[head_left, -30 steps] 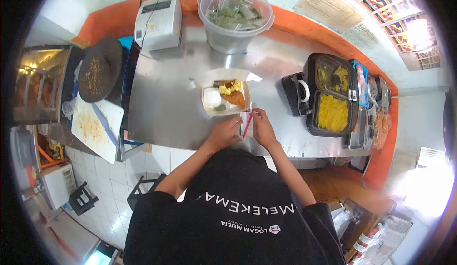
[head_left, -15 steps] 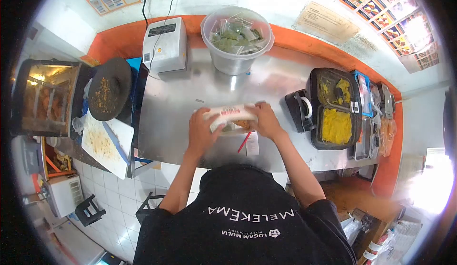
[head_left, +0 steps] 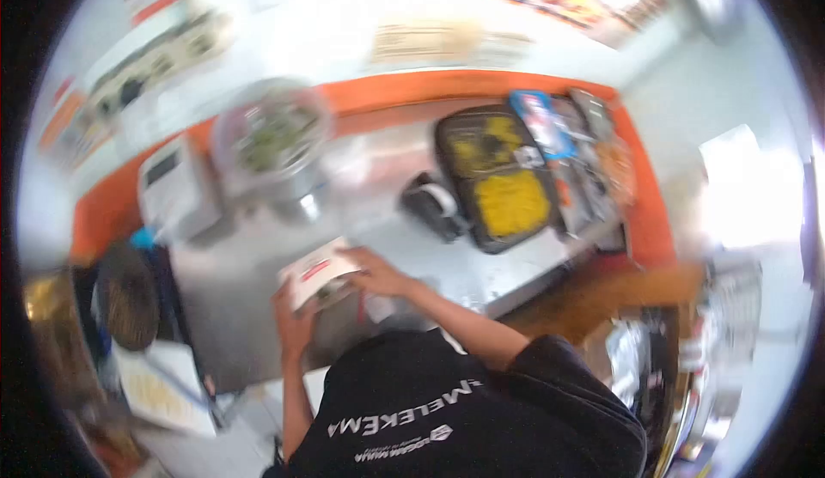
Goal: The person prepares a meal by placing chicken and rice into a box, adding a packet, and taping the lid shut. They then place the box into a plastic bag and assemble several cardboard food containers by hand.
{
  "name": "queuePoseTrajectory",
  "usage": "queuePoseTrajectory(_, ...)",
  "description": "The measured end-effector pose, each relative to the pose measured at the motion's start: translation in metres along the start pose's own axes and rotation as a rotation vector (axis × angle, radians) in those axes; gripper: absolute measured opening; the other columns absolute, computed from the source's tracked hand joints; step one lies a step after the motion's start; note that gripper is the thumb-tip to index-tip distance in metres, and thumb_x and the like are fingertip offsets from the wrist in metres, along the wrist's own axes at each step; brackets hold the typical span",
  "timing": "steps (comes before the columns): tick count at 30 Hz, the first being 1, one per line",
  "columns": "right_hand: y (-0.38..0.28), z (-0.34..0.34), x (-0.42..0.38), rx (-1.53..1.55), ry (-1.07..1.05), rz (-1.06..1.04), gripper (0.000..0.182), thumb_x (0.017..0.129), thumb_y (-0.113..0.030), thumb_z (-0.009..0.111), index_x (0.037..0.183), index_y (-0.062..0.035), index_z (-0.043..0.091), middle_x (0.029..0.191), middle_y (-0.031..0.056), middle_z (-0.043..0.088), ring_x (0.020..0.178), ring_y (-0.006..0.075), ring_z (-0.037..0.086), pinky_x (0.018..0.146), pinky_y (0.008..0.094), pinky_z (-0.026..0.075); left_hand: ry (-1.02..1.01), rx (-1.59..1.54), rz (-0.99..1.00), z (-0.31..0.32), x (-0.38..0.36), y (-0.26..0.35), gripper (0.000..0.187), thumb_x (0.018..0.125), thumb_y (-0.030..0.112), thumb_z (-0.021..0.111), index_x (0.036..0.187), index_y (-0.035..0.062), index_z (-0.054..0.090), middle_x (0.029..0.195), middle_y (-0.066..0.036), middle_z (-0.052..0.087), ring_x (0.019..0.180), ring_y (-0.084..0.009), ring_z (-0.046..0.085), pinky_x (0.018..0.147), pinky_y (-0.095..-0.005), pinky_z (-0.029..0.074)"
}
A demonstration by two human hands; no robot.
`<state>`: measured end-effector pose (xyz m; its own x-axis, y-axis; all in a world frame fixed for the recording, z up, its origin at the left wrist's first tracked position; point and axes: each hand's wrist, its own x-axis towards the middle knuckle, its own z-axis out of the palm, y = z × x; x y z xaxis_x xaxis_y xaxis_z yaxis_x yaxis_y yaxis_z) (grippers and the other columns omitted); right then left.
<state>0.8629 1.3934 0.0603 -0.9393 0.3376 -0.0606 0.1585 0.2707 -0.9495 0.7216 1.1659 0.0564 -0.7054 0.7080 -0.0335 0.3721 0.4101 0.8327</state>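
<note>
A white paper food box (head_left: 320, 270) with red print on its lid is on the steel table, held between my two hands. My left hand (head_left: 295, 319) is closed on its left side. My right hand (head_left: 378, 274) grips the right side near the lid's edge. Along the near side the box stays partly open, and something greenish shows inside, too blurred to name. A white slip of paper (head_left: 378, 308) lies just below my right hand.
At the back left stand a white printer (head_left: 179, 193) and a clear bucket (head_left: 273, 147) of green packets. Right of the box are a black tape dispenser (head_left: 434, 207) and a black container (head_left: 497, 177) with yellow food. A cutting board (head_left: 163, 388) lies lower left.
The camera view has swung to the right, so the table appears shifted left and tilted. The lid's printed top now shows more fully. Both hands remain on the box.
</note>
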Motion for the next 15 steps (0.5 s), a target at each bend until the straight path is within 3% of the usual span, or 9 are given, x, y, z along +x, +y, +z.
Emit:
queuePoseTrajectory(2, 0.002, 0.002, 0.009, -0.009, -0.021, -0.018, 0.058, 0.095, -0.031, 0.062, 0.146, -0.008, 0.047, 0.135, 0.0225, 0.049, 0.127, 0.0352, 0.045, 0.113, 0.0434, 0.033, 0.021, -0.023, 0.035, -0.005, 0.002, 0.0, 0.06, 0.091, 0.017, 0.065, 0.146, 0.0023, 0.045, 0.143, -0.019, 0.049, 0.13, -0.0336, 0.046, 0.111, -0.0442, 0.034)
queuePoseTrajectory(3, 0.002, 0.004, 0.013, -0.014, -0.031, -0.027, 0.058, 0.097, -0.034, 0.06, 0.147, -0.0094, 0.045, 0.132, 0.0233, 0.049, 0.124, 0.0358, 0.047, 0.113, 0.0426, 0.033, -0.001, -0.128, -0.107, -0.007, 0.001, 0.003, 0.06, 0.094, 0.014, 0.062, 0.149, 0.0026, 0.041, 0.147, -0.017, 0.046, 0.133, -0.0316, 0.045, 0.112, -0.0423, 0.033)
queuePoseTrajectory(5, 0.015, 0.018, 0.007, -0.125, 0.05, -0.049, 0.058, 0.099, -0.031, 0.056, 0.15, -0.0107, 0.039, 0.14, 0.0247, 0.042, 0.126, 0.0362, 0.043, 0.113, 0.0423, 0.032, 0.005, -0.266, -0.122, -0.005, -0.005, 0.005, 0.063, 0.096, 0.013, 0.06, 0.152, 0.0031, 0.035, 0.152, -0.016, 0.04, 0.137, -0.0299, 0.041, 0.113, -0.0418, 0.033)
queuePoseTrajectory(7, 0.005, 0.016, 0.001, -0.058, 0.061, 0.011, 0.06, 0.1, -0.03, 0.054, 0.153, -0.012, 0.033, 0.148, 0.0254, 0.034, 0.128, 0.0371, 0.04, 0.115, 0.0422, 0.03, -0.035, -0.406, -0.12, 0.004, -0.007, -0.035, 0.067, 0.097, 0.015, 0.061, 0.155, 0.0039, 0.028, 0.155, -0.018, 0.036, 0.139, -0.03, 0.039, 0.115, -0.0432, 0.032)
queuePoseTrajectory(9, 0.007, 0.02, 0.0, -0.015, 0.039, 0.033, 0.062, 0.1, -0.03, 0.053, 0.155, -0.0132, 0.029, 0.153, 0.0252, 0.028, 0.132, 0.0383, 0.039, 0.116, 0.0422, 0.028, -0.047, -0.443, -0.087, -0.002, -0.006, -0.014, 0.07, 0.097, 0.017, 0.062, 0.155, 0.0034, 0.027, 0.156, -0.02, 0.033, 0.14, -0.03, 0.038, 0.114, -0.0449, 0.033)
queuePoseTrajectory(13, 0.013, 0.011, -0.003, -0.018, 0.044, -0.007, 0.063, 0.1, -0.032, 0.054, 0.155, -0.0144, 0.03, 0.151, 0.0241, 0.03, 0.14, 0.0386, 0.032, 0.117, 0.0423, 0.026, 0.004, -0.655, 0.166, 0.017, -0.001, -0.061, 0.071, 0.095, 0.017, 0.064, 0.156, 0.0104, 0.029, 0.15, -0.024, 0.04, 0.135, -0.0354, 0.044, 0.111, -0.0474, 0.037)
queuePoseTrajectory(15, -0.003, 0.012, -0.007, -0.006, 0.017, 0.003, 0.063, 0.099, -0.032, 0.055, 0.155, -0.014, 0.03, 0.152, 0.0233, 0.03, 0.144, 0.0382, 0.028, 0.118, 0.0426, 0.025, -0.002, -0.634, 0.096, 0.017, 0.0, -0.054, 0.073, 0.094, 0.02, 0.066, 0.156, 0.0115, 0.028, 0.15, -0.027, 0.039, 0.137, -0.0386, 0.041, 0.111, -0.0501, 0.036)
